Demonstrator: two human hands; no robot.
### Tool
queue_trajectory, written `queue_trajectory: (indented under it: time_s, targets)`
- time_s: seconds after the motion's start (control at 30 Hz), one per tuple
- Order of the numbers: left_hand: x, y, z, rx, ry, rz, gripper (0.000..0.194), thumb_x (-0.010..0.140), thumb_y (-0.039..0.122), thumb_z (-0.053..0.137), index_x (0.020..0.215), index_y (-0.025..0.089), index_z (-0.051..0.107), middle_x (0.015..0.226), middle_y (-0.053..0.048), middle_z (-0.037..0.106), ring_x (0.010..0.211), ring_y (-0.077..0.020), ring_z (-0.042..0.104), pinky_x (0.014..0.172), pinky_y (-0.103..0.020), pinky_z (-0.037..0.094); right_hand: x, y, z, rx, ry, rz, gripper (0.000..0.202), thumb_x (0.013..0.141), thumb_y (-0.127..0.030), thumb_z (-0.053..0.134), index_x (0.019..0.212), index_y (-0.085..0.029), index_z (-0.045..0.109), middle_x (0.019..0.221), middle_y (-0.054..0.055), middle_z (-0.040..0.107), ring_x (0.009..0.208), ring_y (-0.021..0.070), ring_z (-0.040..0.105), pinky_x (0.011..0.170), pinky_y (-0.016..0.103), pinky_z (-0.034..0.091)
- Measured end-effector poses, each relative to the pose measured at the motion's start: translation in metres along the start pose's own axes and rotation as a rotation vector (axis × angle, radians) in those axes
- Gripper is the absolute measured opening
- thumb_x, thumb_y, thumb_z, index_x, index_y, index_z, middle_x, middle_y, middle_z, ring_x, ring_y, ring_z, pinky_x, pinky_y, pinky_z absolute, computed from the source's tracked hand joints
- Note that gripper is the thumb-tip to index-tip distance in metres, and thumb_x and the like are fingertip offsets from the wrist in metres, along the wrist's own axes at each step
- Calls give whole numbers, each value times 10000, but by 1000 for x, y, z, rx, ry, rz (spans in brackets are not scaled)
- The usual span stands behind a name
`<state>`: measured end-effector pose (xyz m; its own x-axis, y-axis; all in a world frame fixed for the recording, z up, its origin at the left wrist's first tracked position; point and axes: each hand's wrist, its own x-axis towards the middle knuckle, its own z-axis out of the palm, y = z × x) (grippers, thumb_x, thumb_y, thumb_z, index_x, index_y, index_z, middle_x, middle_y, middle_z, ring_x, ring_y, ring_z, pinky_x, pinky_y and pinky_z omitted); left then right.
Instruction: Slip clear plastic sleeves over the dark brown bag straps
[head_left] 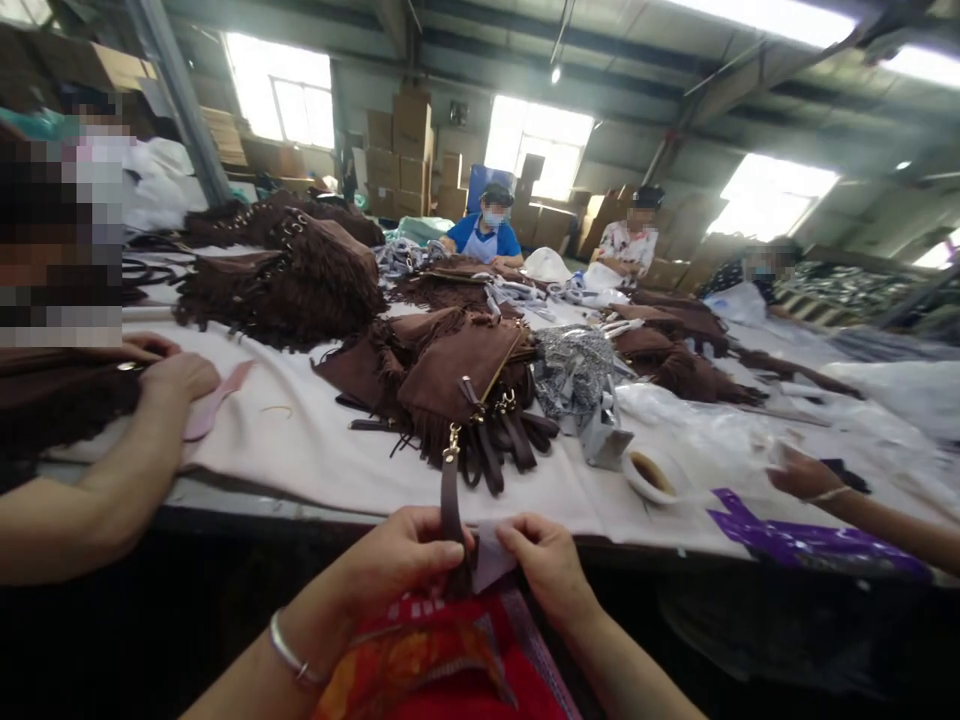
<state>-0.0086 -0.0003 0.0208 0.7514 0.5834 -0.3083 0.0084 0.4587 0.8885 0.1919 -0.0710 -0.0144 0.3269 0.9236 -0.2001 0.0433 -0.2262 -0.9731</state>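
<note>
Dark brown flat leather strap (450, 495) crosses the white-covered table's (289, 445) near edge, pinched by my left hand (416, 552), seemingly to steady it. My right hand (553, 565) grips a thin white sheet (492, 556) beside it, perhaps keeping it flat. Farther in, past the gold metal clip (451, 442), the brown fringed bag (457, 370) rests back from that edge, probably for support.

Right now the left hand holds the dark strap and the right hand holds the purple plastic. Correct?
Not quite. The head view shows the right hand pinching a small pale sheet; the purple plastic lies off to the right on the cloth-covered table. The left hand does hold the dark strap.
</note>
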Motion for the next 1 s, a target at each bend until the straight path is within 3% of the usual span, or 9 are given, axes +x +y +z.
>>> queue_trajectory:
  time_s: [0.1, 0.23, 0.3, 0.47, 0.73, 1.0]
  targets:
    - [10, 3, 5, -43, 66, 49, 357, 670, 384, 780, 882, 111, 689, 692, -48, 642, 548, -107, 535, 539, -226, 407, -9, 3, -7, -29, -17, -13, 313, 728, -459, 701, 720, -146, 713, 668, 29, 663, 640, 158, 542, 604, 260, 424]
    - [24, 8, 19, 19, 334, 180, 239, 701, 336, 740, 778, 119, 675, 597, -2, 587, 488, -80, 470, 484, -206, 363, -16, 3, -14, -102, -25, -78, 305, 758, -465, 679, 738, -164, 719, 703, 30, 674, 674, 168, 559, 614, 258, 426]
    - [27, 9, 26, 71, 405, 217, 188, 716, 302, 719, 761, 125, 679, 571, 18, 563, 468, -68, 428, 458, -197, 332, -18, 2, -15, -119, -27, -104, 292, 762, -460, 677, 748, -171, 721, 721, 29, 677, 686, 172, 570, 619, 257, 431]
    - [25, 5, 37, 91, 364, 257, 156, 738, 275, 695, 799, 131, 701, 611, 15, 593, 513, -78, 458, 496, -202, 374, -19, 3, -15, -125, -49, -123, 273, 769, -451, 677, 786, -185, 732, 801, 41, 706, 744, 189, 612, 664, 263, 463]
    - [30, -1, 36, 156, 341, 268, 170, 767, 265, 675, 888, 159, 730, 740, -11, 677, 612, -110, 551, 632, -233, 458, -23, 4, -14, -123, -75, -139, 243, 774, -429, 684, 847, -209, 755, 906, 53, 736, 830, 210, 650, 748, 284, 491]
    - [23, -4, 38, 167, 328, 278, 178, 766, 259, 673, 895, 152, 733, 855, -43, 717, 752, -157, 615, 698, -249, 480, -25, 6, -12, -27, -91, -48, 271, 761, -429, 696, 899, -204, 758, 931, 62, 746, 844, 225, 659, 752, 298, 509]
